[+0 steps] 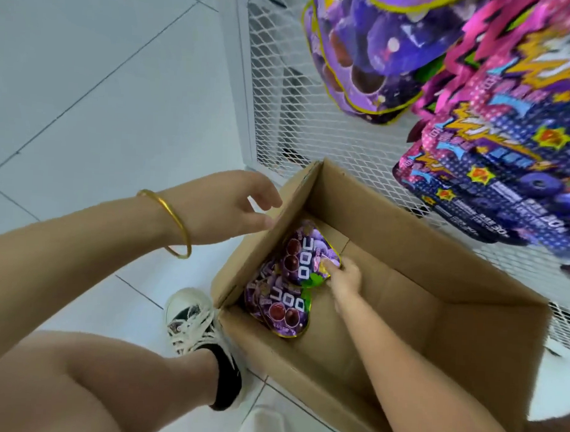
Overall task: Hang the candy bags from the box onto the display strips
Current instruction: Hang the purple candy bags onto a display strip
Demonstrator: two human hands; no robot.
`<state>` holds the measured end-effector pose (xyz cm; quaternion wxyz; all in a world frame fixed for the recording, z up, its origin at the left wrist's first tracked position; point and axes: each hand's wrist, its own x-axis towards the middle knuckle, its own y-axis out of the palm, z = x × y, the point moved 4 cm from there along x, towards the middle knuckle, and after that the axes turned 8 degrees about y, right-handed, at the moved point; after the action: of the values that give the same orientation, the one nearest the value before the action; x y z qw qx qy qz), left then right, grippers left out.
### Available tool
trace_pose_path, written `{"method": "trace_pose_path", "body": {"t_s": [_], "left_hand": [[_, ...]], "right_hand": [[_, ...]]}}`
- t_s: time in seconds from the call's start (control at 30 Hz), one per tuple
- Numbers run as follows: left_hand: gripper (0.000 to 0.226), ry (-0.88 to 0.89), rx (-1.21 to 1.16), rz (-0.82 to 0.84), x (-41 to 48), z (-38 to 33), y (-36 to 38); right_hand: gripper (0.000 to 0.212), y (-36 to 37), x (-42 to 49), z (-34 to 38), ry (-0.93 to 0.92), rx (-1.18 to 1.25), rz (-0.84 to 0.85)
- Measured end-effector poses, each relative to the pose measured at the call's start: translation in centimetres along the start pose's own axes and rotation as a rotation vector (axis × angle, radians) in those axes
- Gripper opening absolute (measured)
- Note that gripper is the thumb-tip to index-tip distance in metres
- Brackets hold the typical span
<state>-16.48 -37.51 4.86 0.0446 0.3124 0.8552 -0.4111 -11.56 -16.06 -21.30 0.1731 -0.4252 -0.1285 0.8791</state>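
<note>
Box: an open cardboard box (453, 323) is set on the floor, close against the foot of the mesh panel, with its flaps turned up.
Bags in the box: two purple candy bags are seen at the left end of the box bottom, overlapping. The top candy bag (303, 254) is laid partly over the lower candy bag (282, 311), and both are pressed close to the left wall.
Right hand: the right hand (343, 280) is reached down inside the box. The right edge of the top candy bag is pinched between the thumb and the curled fingers.
Left hand: the left hand (231, 206) is held outside the box at the left flap (275, 241). The fingers are loosely spread and nothing is gripped. The fingertips are right at the flap, but whether they touch it cannot be told.
Bangle: a gold bangle (174, 223) is worn on the left wrist.
Hanging bags: purple hanging bags (361, 54) are seen at the top, with pink and blue hanging bags (512, 145) to their right above the box. All are blurred.
Mesh panel: a white mesh panel (315, 125) is seen behind the hanging bags.
Shoe: a white laced shoe (190, 320) with a black sock is planted just beside the near left corner of the box.
Floor: pale floor tiles (86, 73) are laid with thin dark joints.
</note>
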Motion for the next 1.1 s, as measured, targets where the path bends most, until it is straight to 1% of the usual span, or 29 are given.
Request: {"method": "trace_pose_path", "body": {"t_s": [0.07, 0.17, 0.27, 0.33, 0.37, 0.43, 0.47, 0.5, 0.53, 0.57, 0.6, 0.63, 0.73, 0.8, 0.9, 1.0, 1.03, 1.1], "left_hand": [[0.03, 0.051, 0.063, -0.004, 0.2, -0.8, 0.1], [0.039, 0.14, 0.204, -0.014, 0.5, -2.2, 0.3], [0.051, 0.241, 0.372, -0.054, 0.8, -4.1, 0.3], [0.051, 0.231, 0.41, -0.123, 0.9, -5.7, -0.4], [0.044, 0.247, 0.333, -0.183, 0.7, -6.6, -0.9], [0.019, 0.337, 0.077, -0.318, -0.1, -8.8, -2.6], [0.009, 0.363, -0.027, -0.367, -0.7, -9.9, -3.7], [0.005, 0.38, -0.1, -0.406, -1.4, -10.8, -4.8], [0.009, 0.398, -0.151, -0.441, -2.2, -12.0, -6.0], [0.011, 0.422, -0.185, -0.47, -2.9, -13.0, -7.2], [0.012, 0.449, -0.208, -0.491, -3.6, -14.1, -8.4], [0.011, 0.473, -0.217, -0.498, -4.2, -15.2, -9.6], [0.003, 0.525, -0.25, -0.489, -5.4, -17.9, -13.5], [0.007, 0.548, -0.311, -0.595, -5.6, -19.4, -16.8], [0.019, 0.595, -0.398, -0.825, -4.6, -21.7, -21.8], [0.043, 0.608, -0.394, -0.936, -2.8, -24.3, -24.7], [0.044, 0.6, -0.375, -0.945, -2.1, -25.0, -25.3], [0.04, 0.593, -0.353, -0.96, -0.8, -25.9, -26.1]], "right_hand": [[0.028, -1.2, -3.8, 3.9, -0.226, -0.07, 0.037], [0.013, -4.0, -9.3, 9.3, -0.518, -0.174, 0.017], [0.012, -6.7, -14.1, 12.9, -0.697, -0.238, -0.022], [0.011, -8.0, -17.6, 14.9, -0.795, -0.232, -0.044], [0.013, -8.6, -19.4, 15.8, -0.833, -0.221, -0.06], [0.022, -9.8, -22.6, 17.9, -0.911, -0.207, -0.098], [0.023, -10.4, -23.9, 19.0, -0.938, -0.194, -0.116], [0.018, -11.1, -25.4, 20.2, -0.955, -0.175, -0.12], [0.009, -11.6, -26.8, 21.3, -0.982, -0.164, -0.12], [0.017, -12.0, -28.2, 22.4, -1.0, -0.153, -0.122], [0.03, -12.4, -29.6, 23.4, -1.018, -0.164, -0.13], [0.036, -12.9, -31.2, 24.4, -1.045, -0.19, -0.155], [0.035, -14.4, -35.2, 27.4, -1.184, -0.295, -0.304], [0.037, -15.7, -37.6, 29.6, -1.263, -0.342, -0.413], [0.038, -17.7, -40.3, 32.5, -1.37, -0.333, -0.525], [0.036, -19.1, -41.9, 35.1, -1.402, -0.226, -0.485], [0.033, -19.5, -42.4, 35.9, -1.406, -0.204, -0.474], [0.024, -20.0, -43.0, 37.3, -1.42, -0.216, -0.5]]}}
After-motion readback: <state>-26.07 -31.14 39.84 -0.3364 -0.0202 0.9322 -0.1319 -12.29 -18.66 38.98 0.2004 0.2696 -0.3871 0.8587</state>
